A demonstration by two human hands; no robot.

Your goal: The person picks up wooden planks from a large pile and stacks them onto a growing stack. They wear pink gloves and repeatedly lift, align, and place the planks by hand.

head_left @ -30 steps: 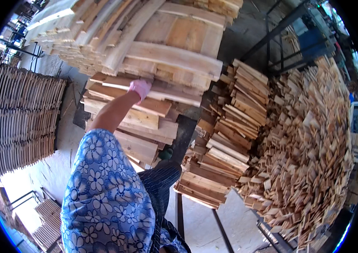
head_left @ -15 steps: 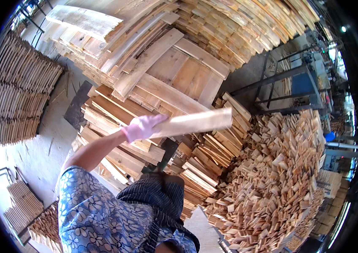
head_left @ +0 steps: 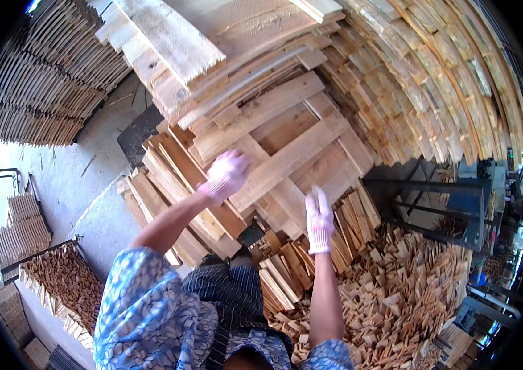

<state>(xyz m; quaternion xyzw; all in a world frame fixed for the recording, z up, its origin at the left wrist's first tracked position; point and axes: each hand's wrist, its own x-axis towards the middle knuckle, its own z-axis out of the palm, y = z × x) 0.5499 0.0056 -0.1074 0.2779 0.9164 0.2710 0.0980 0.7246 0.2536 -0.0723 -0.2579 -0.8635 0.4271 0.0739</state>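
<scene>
A flat wooden board (head_left: 292, 161) lies diagonally across a stack of boards laid crosswise (head_left: 283, 127). My left hand (head_left: 227, 176), in a pale pink knit glove, is over the left side of this stack, near the board's left end. Its slightly blurred fingers are loosely bent, with nothing visible in them. My right hand (head_left: 319, 223), gloved alike, is beside the near right edge of the stack, its fingers stretched out and empty. Beneath my left forearm lie longer loose boards (head_left: 178, 185).
A taller board pile (head_left: 175, 43) stands behind, with a long wall of stacked boards (head_left: 422, 80) at the right. A heap of short offcuts (head_left: 397, 290) fills the lower right. Dark metal frames (head_left: 428, 185) stand beyond it. Stacked slats (head_left: 45, 80) rise at the far left.
The board that my left hand held in the air is now down on the stack. My left hand has moved up to the stack's left side, and my right hand has come into view.
</scene>
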